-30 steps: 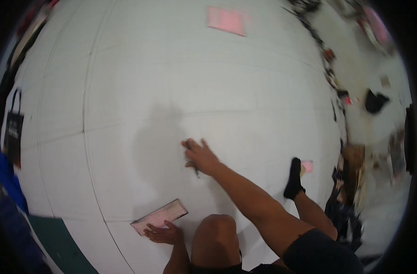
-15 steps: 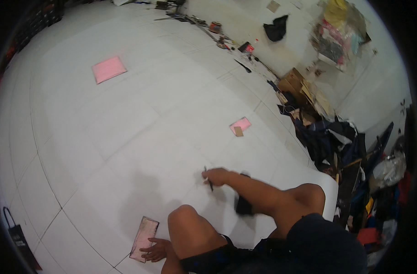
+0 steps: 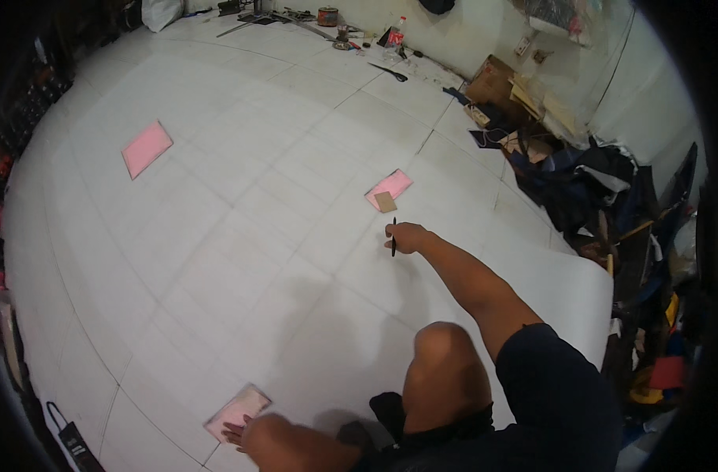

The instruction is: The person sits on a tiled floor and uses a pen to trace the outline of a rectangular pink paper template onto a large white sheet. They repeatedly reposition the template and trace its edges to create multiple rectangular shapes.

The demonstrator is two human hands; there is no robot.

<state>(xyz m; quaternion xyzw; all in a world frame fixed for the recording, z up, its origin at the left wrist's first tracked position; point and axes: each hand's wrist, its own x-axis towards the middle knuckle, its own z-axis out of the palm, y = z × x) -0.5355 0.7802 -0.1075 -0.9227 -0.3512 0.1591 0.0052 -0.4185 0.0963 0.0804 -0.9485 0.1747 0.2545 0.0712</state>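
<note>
Left hand [image 3: 235, 434]: lay with fingers spread on the near pink piece [image 3: 241, 407], its grip clasping nothing, probably to stop that piece sliding; the bent knee [image 3: 271, 435] hid part of it.
Near pink piece: rested on the white sheet [image 3: 217, 267], beside that knee, within easy reach of the left side.
Right hand [image 3: 407, 237]: stretched forward over the sheet, its grip pinched around a slim black pen [image 3: 393, 245], perhaps held by the fingertips so that it could turn freely.
Brown square [image 3: 386, 202]: lay overlapping one end of the middle pink piece [image 3: 396, 183], just beyond the pen, maybe as a light weight.
Far pink piece [image 3: 147, 149]: sat flat and alone, well apart from both hands.
Scissors [image 3: 390, 73]: lay near the wall, seemingly put aside to leave the working area free.
</note>
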